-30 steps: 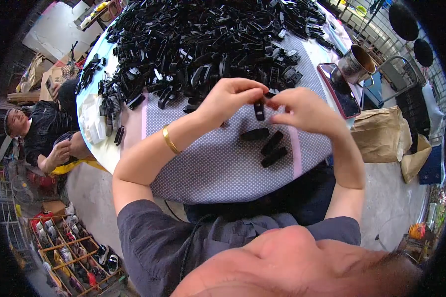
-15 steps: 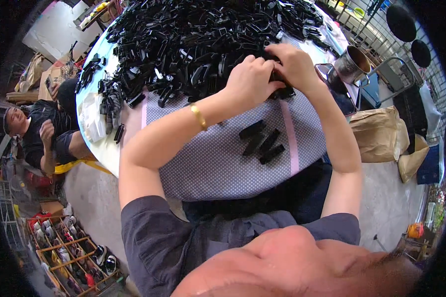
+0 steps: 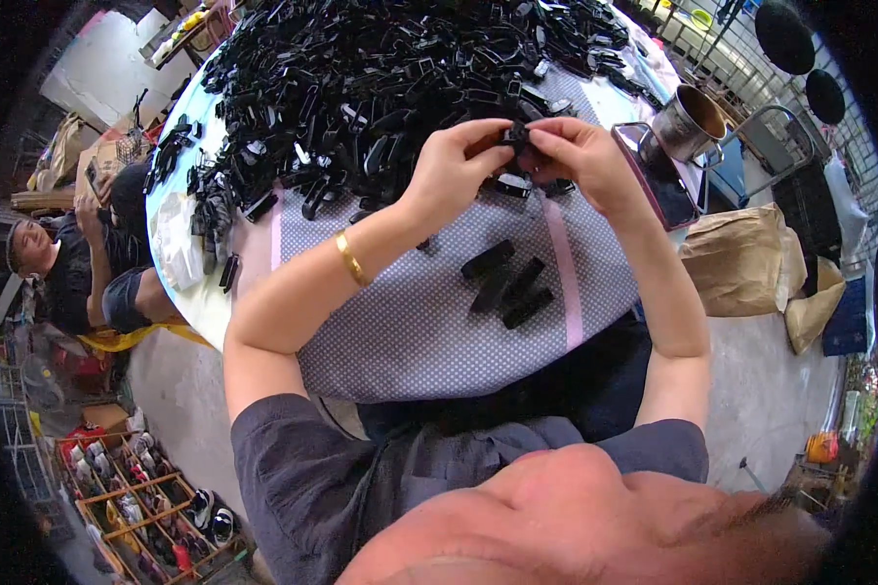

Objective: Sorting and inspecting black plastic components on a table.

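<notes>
Both my hands are raised over the front edge of a large heap of glossy black plastic parts [image 3: 361,83]. A small black plastic part [image 3: 517,135] is pinched between them. My left hand [image 3: 457,168] grips its left side with thumb and forefinger. My right hand [image 3: 587,164] holds its right side with the fingertips; the other fingers of that hand are partly hidden. Below the hands, several black pieces [image 3: 509,283] lie together on the grey dotted cloth [image 3: 400,336]. Another dark part with a shiny face [image 3: 512,185] lies just under the fingers.
On the round table's right stand a metal pot [image 3: 691,125] and a dark tray-like item with a reddish rim [image 3: 668,180]. White bags [image 3: 178,239] lie at its left edge. A brown paper bag [image 3: 737,258] sits right of the table. Another person [image 3: 78,258] sits at the left, near a shoe rack [image 3: 132,502].
My hands have drawn apart slightly and lifted from the heap, with the small black part now showing between the fingertips. My left forearm has shifted left. The seated person's hand has risen.
</notes>
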`<state>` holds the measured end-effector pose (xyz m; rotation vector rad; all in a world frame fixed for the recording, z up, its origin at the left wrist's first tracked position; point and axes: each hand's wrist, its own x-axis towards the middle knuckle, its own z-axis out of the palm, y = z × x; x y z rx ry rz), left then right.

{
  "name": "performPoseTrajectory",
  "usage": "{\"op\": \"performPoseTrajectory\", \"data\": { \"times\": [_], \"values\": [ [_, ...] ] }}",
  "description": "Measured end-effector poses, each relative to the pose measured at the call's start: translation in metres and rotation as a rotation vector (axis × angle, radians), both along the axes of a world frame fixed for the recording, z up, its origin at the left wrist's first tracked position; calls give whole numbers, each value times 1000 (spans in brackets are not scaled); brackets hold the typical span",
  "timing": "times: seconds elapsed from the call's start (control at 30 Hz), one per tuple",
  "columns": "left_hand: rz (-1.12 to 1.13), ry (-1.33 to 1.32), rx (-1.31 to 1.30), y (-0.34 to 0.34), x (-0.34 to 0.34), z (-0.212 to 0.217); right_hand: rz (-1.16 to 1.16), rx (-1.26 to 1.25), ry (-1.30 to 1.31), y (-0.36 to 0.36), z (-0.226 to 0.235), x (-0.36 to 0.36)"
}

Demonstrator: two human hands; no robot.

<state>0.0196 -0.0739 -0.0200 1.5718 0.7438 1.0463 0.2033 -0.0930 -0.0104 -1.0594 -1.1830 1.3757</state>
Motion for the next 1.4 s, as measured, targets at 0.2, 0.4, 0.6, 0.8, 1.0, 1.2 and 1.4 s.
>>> {"op": "performPoseTrajectory", "data": {
  "times": [0.2,0.4,0.6,0.8,1.0,1.2,1.4],
  "values": [
    [-7,-132,-170,-7,-6,-3,-13,226,-348,-12,-3,-11],
    [-55,-141,-158,-4,-9,-4,-191,616,-545,-17,-8,-18],
    [-101,-91,-134,-4,-10,-5,-221,831,-701,-19,-5,-20],
    [-131,-228,-224,-7,-8,2,-249,627,-676,-30,0,-29],
    [-220,-293,-234,-3,-12,9,52,391,-674,-28,1,-17],
    [-261,-196,-166,-4,-17,10,-44,607,-728,-34,-3,-23],
    [-286,-134,-147,-6,-19,10,-95,708,-827,-41,-6,-24]
  ]
}}
